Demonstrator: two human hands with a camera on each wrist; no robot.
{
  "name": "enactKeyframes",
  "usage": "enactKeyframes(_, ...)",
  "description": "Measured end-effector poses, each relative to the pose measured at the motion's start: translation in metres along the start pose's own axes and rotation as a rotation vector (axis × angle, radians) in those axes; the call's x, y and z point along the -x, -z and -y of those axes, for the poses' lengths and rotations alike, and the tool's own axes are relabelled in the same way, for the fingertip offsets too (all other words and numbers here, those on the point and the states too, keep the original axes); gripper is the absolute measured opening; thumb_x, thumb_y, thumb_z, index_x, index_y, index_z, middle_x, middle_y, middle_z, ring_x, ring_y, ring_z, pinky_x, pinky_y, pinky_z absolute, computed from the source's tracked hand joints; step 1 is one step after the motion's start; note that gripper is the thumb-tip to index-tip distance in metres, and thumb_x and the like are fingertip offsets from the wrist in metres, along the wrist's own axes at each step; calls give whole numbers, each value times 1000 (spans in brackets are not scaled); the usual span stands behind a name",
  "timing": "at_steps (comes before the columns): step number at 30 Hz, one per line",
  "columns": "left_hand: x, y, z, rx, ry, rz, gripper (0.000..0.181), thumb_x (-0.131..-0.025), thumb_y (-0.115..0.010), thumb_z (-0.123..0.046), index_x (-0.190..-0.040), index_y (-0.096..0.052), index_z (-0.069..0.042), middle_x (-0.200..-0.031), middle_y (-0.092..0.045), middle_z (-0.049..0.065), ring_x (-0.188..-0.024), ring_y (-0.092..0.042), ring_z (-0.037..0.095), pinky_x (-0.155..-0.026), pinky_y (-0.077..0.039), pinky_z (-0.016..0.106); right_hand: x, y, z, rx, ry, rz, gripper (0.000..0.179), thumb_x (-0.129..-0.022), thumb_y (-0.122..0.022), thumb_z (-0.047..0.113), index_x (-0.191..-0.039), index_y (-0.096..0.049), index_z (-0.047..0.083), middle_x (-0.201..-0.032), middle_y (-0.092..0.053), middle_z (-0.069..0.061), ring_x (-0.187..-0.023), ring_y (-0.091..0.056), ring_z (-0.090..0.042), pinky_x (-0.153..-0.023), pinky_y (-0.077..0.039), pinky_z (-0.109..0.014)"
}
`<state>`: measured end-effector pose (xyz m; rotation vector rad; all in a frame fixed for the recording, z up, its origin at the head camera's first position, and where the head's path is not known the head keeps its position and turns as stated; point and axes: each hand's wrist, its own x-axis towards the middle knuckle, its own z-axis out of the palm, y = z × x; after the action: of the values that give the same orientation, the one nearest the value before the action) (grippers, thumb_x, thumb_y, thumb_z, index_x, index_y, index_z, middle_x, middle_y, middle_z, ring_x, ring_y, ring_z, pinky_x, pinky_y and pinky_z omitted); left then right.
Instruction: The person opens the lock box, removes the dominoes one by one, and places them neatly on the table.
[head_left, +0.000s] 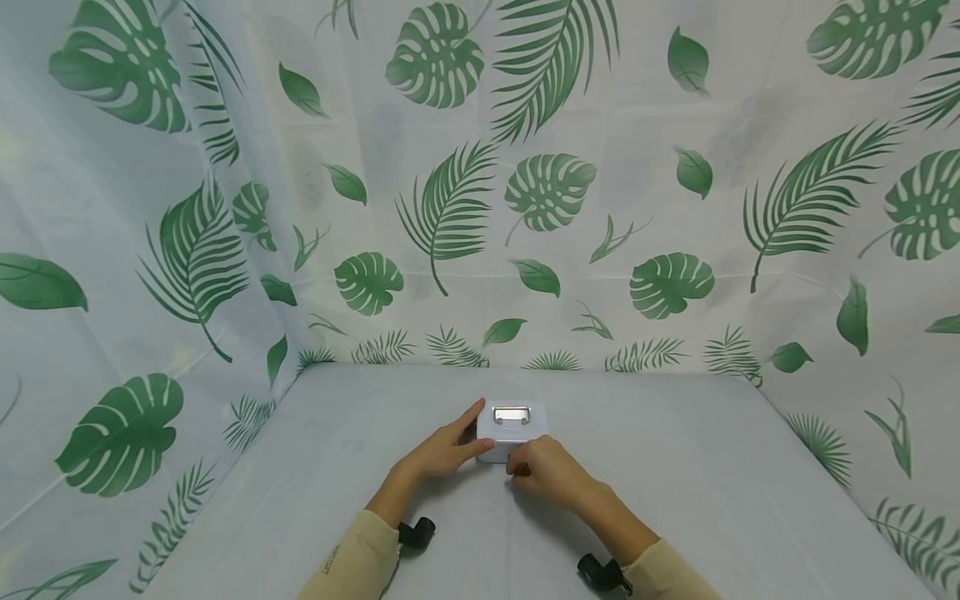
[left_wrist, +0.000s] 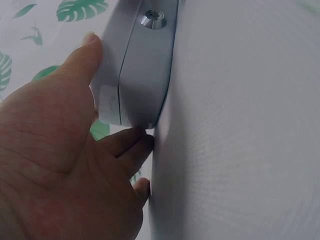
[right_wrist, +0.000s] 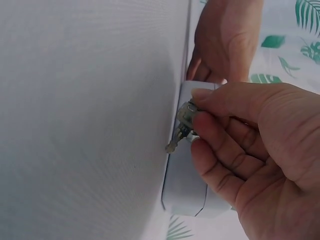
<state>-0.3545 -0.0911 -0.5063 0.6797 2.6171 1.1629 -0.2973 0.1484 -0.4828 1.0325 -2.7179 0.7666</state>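
A small white cash box [head_left: 491,427] with a metal handle [head_left: 512,409] on its lid stands on the table. My left hand [head_left: 442,452] steadies it from the left, thumb laid on the lid, straight fingers along the side. A round metal lock [left_wrist: 153,20] sits in the front face. At that front, my right hand [head_left: 547,471] pinches a key [right_wrist: 186,114] between thumb and forefinger. A second small piece [right_wrist: 172,145] dangles below the key, blurred. The right fingers partly cover the lock, so how deep the key sits is hidden.
A pale cloth covers the table [head_left: 660,467] around the box. Leaf-printed curtains [head_left: 465,208] hang behind it and at both sides. Each wrist carries a black camera [head_left: 417,533] near the sleeve cuff.
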Motion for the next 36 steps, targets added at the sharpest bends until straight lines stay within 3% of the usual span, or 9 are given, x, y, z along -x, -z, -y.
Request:
enactKeyframes(13,0,0,0,-5,-7,-8,82,-98,-56,-67,-166,-16,-43,-172,-27,4,-157,-31,35,-125,-29,62,-3,-3,-1,47,-40,49,10,-84,-82,2,-81,-78,11,-74,-70,10,-66,-54,1,-62,-52,-20)
enactKeyframes(28,-2,1,1,0,-17,-5,84,-98,-56,-69,-167,-17,-40,-173,-25,0,-158,-28,32,-126,-29,61,-4,-3,1,67,-25,19,10,-83,-81,0,-82,-79,10,-75,-72,8,-65,-54,1,-60,-52,-20)
enactKeyframes(36,-1,2,2,0,-16,-3,84,-97,-56,-69,-166,-17,-41,-172,-27,3,-157,-31,34,-124,-30,62,-3,-2,3,85,-40,25,10,-84,-81,1,-82,-79,10,-71,-68,9,-62,-48,-1,-57,-45,-19)
